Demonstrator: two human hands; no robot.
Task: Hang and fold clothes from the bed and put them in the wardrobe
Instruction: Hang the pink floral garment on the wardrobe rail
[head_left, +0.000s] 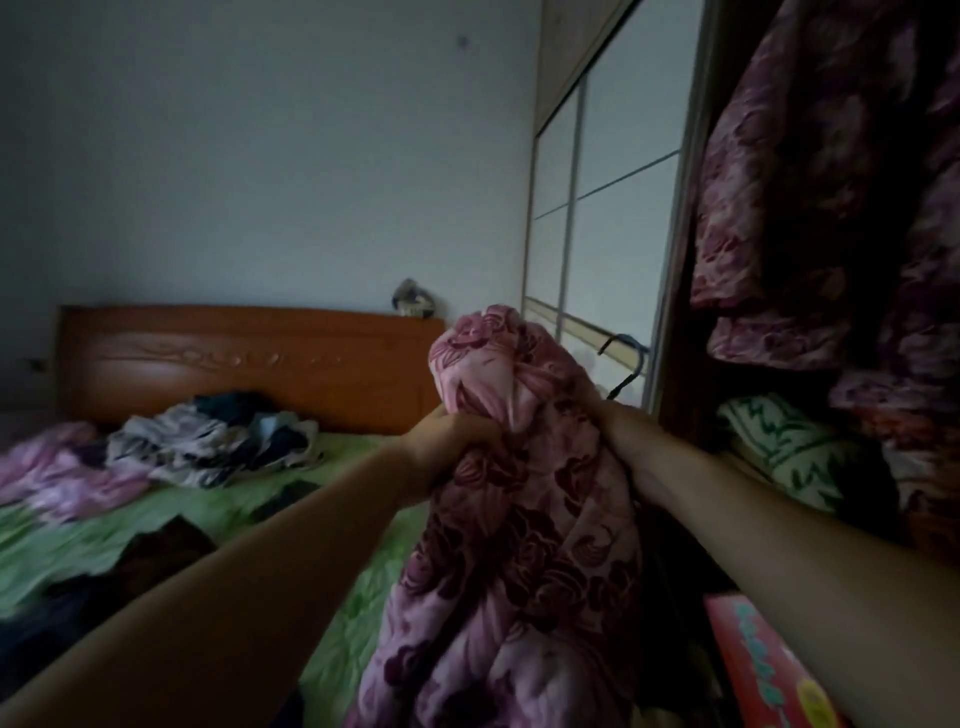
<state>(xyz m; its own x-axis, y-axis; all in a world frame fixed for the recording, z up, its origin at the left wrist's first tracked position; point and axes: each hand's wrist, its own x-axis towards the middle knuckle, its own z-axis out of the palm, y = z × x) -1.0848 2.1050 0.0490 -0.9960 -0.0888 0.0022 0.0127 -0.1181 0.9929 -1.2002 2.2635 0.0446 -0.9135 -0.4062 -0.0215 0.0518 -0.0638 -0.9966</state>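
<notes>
I hold a pink garment with a dark rose print upright between both hands, in front of the open wardrobe. My left hand grips its bunched upper left side. My right hand is closed on its right side, where a dark hanger hook sticks up above the fist. The rest of the hanger is hidden inside the cloth. The garment hangs down past the bottom of the view.
The bed with a green sheet carries a pile of patterned clothes, a pink garment and dark clothes. Similar rose-print clothes hang in the wardrobe above folded textiles. White sliding doors stand left of the opening.
</notes>
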